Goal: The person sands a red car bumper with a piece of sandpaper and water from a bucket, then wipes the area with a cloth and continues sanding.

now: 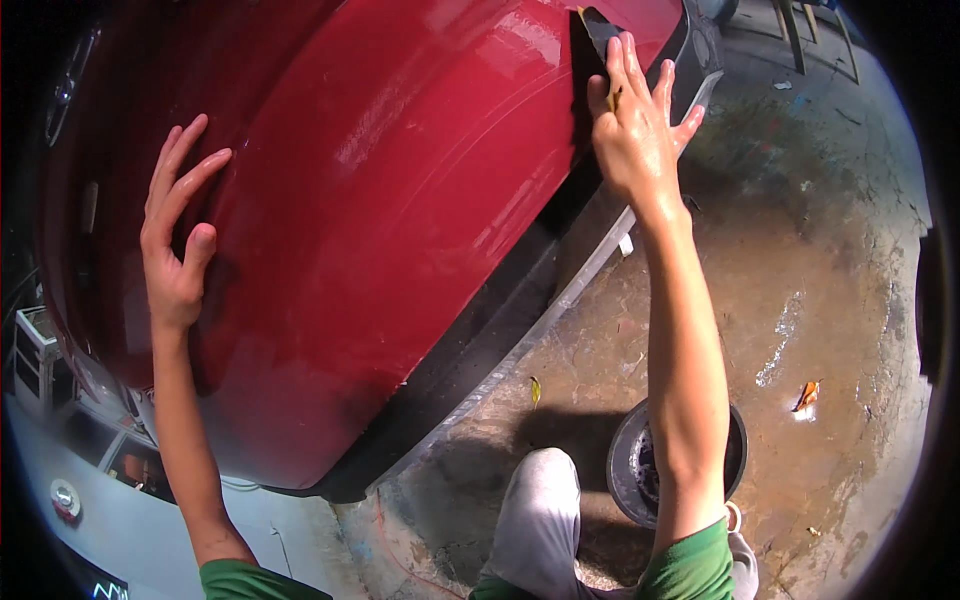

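A glossy red car body panel (340,260) slopes across the left and middle of the view, wet in places. My right hand (640,150) lies by its far right edge, fingers stretched forward and wet. Under those fingers is a dark sheet of sandpaper (597,28) with a yellowish edge; the rest of it is hidden by the hand. My left hand (178,265) is at the panel's left side, fingers spread and holding nothing. Whether its fingertips touch the paint I cannot tell.
A black bucket (616,470) stands on the wet, stained concrete floor (760,300) below my right forearm. Dark trim (450,350) runs along the panel's lower edge. Chair-like legs (792,35) show at the far right. A white frame (35,345) stands at the left.
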The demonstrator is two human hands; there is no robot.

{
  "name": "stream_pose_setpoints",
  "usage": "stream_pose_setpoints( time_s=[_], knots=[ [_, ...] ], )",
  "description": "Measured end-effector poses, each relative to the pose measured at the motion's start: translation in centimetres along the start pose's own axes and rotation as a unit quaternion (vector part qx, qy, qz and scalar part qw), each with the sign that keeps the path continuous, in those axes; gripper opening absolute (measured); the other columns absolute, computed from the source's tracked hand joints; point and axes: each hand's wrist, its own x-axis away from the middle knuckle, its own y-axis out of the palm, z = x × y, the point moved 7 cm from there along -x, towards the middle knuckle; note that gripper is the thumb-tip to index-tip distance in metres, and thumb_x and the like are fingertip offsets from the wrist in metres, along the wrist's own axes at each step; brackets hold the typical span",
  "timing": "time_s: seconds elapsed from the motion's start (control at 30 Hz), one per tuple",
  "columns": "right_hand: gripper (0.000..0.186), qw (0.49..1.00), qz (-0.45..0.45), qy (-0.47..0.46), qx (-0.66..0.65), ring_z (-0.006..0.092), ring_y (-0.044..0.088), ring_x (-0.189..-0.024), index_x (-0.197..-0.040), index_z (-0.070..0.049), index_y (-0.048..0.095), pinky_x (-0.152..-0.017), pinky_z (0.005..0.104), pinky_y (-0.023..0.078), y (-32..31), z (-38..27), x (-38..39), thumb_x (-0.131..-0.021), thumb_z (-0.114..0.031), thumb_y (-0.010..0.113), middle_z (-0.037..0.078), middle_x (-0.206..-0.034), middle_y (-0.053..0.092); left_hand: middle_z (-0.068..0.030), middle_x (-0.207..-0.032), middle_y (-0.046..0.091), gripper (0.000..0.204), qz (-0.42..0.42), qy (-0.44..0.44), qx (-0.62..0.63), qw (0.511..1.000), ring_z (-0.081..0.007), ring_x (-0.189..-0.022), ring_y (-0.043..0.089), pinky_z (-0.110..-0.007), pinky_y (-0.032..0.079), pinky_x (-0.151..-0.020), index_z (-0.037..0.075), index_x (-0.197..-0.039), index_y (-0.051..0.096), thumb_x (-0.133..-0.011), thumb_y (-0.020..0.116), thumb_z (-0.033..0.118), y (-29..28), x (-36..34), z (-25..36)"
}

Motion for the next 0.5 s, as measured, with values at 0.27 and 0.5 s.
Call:
stream_pose_setpoints(
  time_s=[0.27, 0.5],
  knots=[
    [0.075, 0.968, -0.095, -0.186, -0.142, 0.0368, 0.027, -0.155, -0.152, -0.018, 0.051, -0.116, 0.075, 0.0, -2.3, -18.2, 15.4, -0.078, -0.013, 0.064, 0.0, -0.165, 0.039, -0.0168, -0.154, 0.052, 0.072, 0.0, -0.016, -0.005, 1.0, -0.0369, -0.152, 0.033, -0.053, 0.022, -0.124, 0.008, -0.128, 0.071, -0.094, 0.051, 0.068, 0.1, 0.6, -0.2],
    [0.065, 0.999, 0.017, -0.039, 0.003, 0.0489, 0.028, -0.151, -0.159, -0.009, 0.034, -0.109, 0.0835, 0.011, 0.0, -2.2, -2.5, -0.097, -0.021, 0.053, 0.013, -0.166, 0.033, -0.0172, -0.153, 0.053, 0.072, 0.006, -0.015, 0.005, 1.0, -0.0366, -0.152, 0.034, -0.053, 0.023, -0.123, 0.008, -0.127, 0.072, -0.094, 0.051, 0.069, 0.3, -0.4, 0.2]
  ],
)
